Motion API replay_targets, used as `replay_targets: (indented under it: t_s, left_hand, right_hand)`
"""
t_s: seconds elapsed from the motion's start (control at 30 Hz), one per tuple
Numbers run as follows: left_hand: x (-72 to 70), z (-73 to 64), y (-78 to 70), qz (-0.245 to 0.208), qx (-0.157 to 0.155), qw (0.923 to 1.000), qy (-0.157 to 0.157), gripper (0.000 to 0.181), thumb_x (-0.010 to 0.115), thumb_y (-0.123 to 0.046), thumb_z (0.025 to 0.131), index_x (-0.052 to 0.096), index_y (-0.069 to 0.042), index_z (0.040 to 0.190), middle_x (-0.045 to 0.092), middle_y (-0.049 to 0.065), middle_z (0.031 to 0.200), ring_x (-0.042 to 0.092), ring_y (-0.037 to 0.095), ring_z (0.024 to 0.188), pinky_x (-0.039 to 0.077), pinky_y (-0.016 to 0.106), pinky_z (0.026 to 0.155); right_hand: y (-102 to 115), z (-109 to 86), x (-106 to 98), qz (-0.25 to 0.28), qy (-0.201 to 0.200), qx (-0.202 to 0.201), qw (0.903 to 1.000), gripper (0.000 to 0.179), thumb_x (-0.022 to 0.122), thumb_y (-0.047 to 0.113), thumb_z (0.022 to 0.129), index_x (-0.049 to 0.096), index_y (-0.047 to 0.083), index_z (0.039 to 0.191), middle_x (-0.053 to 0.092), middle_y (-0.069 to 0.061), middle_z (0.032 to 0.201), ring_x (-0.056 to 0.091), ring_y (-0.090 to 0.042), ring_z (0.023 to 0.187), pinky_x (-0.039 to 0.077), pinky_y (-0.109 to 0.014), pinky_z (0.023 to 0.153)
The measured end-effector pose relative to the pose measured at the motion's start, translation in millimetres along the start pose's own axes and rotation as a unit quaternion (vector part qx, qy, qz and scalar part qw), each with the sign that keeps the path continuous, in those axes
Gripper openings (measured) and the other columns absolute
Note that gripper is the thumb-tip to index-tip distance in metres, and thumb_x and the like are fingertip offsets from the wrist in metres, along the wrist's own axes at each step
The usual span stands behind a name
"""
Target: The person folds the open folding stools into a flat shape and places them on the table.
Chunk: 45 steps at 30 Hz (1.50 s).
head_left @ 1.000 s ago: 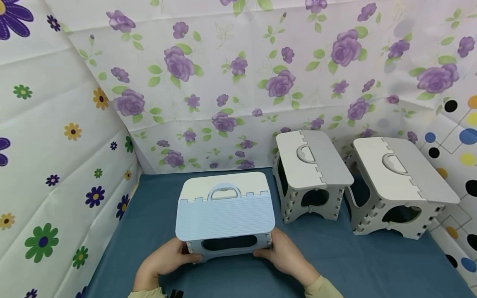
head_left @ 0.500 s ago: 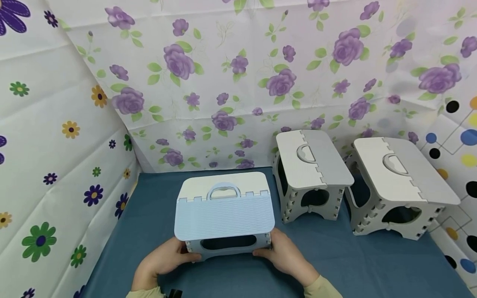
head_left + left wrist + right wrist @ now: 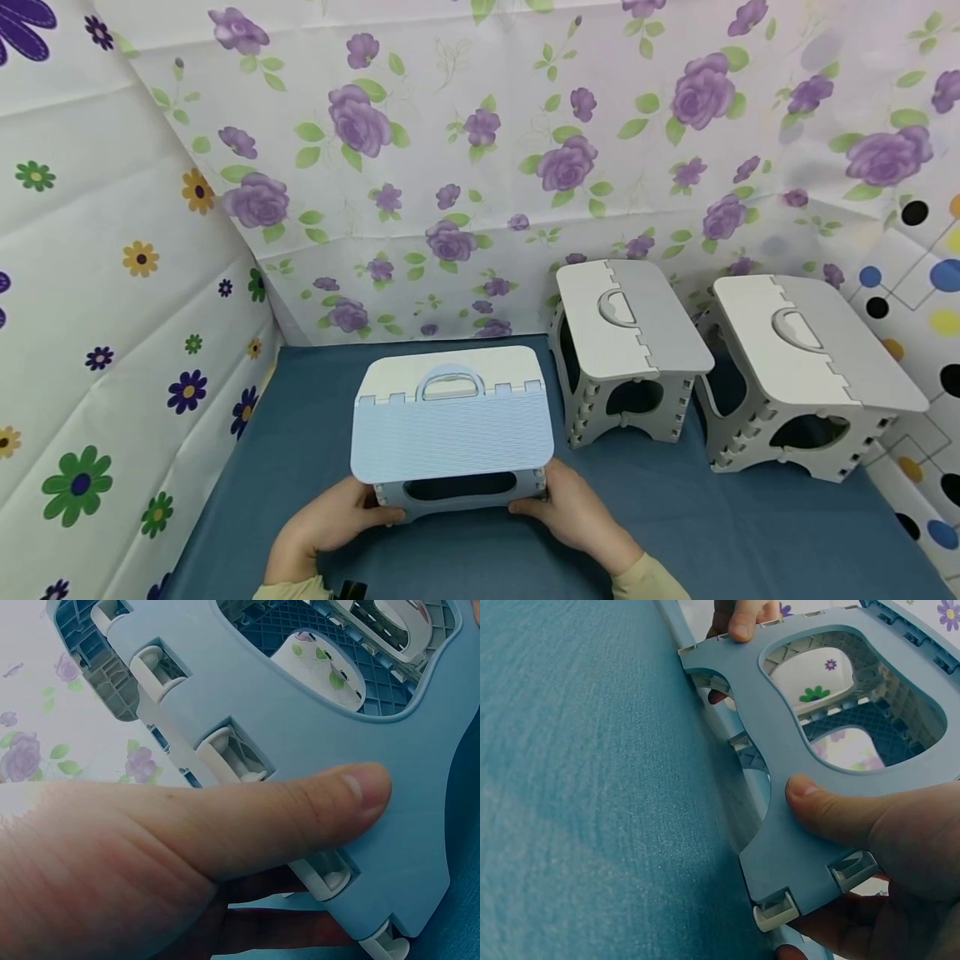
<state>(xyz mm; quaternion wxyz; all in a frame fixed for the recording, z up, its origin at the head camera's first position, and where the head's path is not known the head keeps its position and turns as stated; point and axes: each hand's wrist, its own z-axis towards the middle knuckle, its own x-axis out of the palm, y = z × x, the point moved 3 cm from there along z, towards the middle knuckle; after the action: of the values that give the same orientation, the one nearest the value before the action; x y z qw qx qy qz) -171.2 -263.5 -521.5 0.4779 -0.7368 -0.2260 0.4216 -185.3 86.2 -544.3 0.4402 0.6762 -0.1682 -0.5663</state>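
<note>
Down at the lower front corners of the blue-and-white stool (image 3: 452,437), gripping it from both sides with left hand (image 3: 337,518) and right hand (image 3: 576,512), over blue cloth (image 3: 465,567), left of the nearest grey-and-white stool (image 3: 667,329).

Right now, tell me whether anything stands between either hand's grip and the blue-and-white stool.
Nothing visible does. The left grip and the right grip hold the blue-and-white stool directly at its sides, thumbs in front. The middle grey stool and the rightmost grey stool stand to its right, not in between.
</note>
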Motion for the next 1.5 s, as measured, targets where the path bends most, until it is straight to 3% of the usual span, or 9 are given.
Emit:
replay_targets:
  t_s: [0.47, 0.9, 1.33, 1.5]
  left_hand:
    - [-0.8, 0.5, -1.3, 0.013, 0.002, 0.9999, -0.010, 0.085, 0.079, -0.023, 0.101, 0.027, -0.012, 0.168, 0.032, 0.030, 0.165, 0.048, 0.044, 0.139, 0.057, 0.038, 0.092]
    - [-0.8, 1.3, -2.9, -0.004, 0.002, 1.0000, -0.006, 0.085, 0.078, -0.022, 0.102, 0.026, -0.011, 0.168, 0.028, 0.030, 0.167, 0.046, 0.046, 0.141, 0.058, 0.037, 0.089]
    - [1.3, -1.1, 2.4, -0.014, -0.004, 0.9999, 0.000, 0.077, 0.075, -0.021, 0.104, 0.032, -0.005, 0.165, 0.045, 0.030, 0.155, 0.065, 0.026, 0.109, 0.057, 0.036, 0.079]
    - [0.1, 1.1, 1.2, -0.018, -0.007, 0.9998, 0.002, 0.076, 0.075, -0.021, 0.104, 0.032, -0.005, 0.165, 0.045, 0.029, 0.156, 0.065, 0.026, 0.112, 0.057, 0.036, 0.080]
  right_hand:
    - [-1.0, 0.3, -0.1, 0.003, 0.000, -0.004, 1.0000, 0.068, 0.089, 0.026, 0.090, 0.057, 0.016, 0.149, 0.067, -0.010, 0.138, 0.064, -0.028, 0.127, 0.053, -0.056, 0.102]
    - [-3.7, 1.0, 0.1, 0.001, -0.004, 0.001, 1.0000, 0.065, 0.089, 0.030, 0.090, 0.059, 0.016, 0.147, 0.067, -0.011, 0.141, 0.063, -0.029, 0.130, 0.051, -0.058, 0.105]
    - [-7.2, 0.8, 3.3, 0.005, 0.002, 0.002, 1.0000, 0.066, 0.088, 0.033, 0.091, 0.059, 0.018, 0.148, 0.067, -0.008, 0.141, 0.063, -0.027, 0.129, 0.051, -0.057, 0.105]
    - [-6.8, 1.6, 2.5, 0.004, 0.001, -0.002, 1.0000, 0.063, 0.087, 0.033, 0.092, 0.060, 0.017, 0.146, 0.068, -0.007, 0.139, 0.064, -0.026, 0.127, 0.053, -0.055, 0.103]
